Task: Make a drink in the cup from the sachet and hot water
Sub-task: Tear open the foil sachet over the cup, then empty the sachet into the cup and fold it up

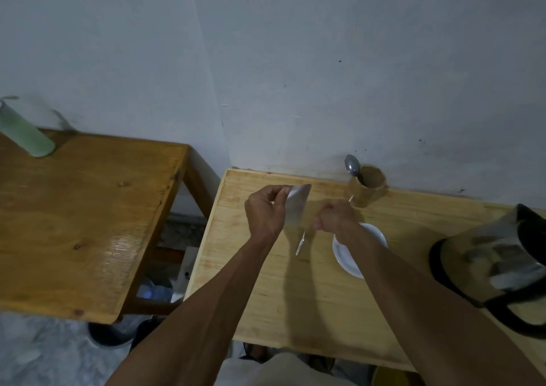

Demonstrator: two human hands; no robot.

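Observation:
My left hand point(266, 214) pinches the top corner of a silvery sachet point(296, 208) and holds it upright above the light wooden table point(310, 297). My right hand point(335, 215) is a closed fist just right of the sachet, apart from it. A thin shiny metal piece point(300, 244) shows just below the two hands; I cannot tell whether the right hand holds it. A white round cup point(359, 251) stands on the table, partly hidden under my right forearm. A steel kettle point(496, 264) with a black handle stands at the right edge.
A wooden holder point(368, 190) with a spoon point(352, 164) stands at the back against the wall. A darker wooden table point(82, 223) at the left carries a pale green bottle point(25, 131). A gap with floor clutter separates the two tables.

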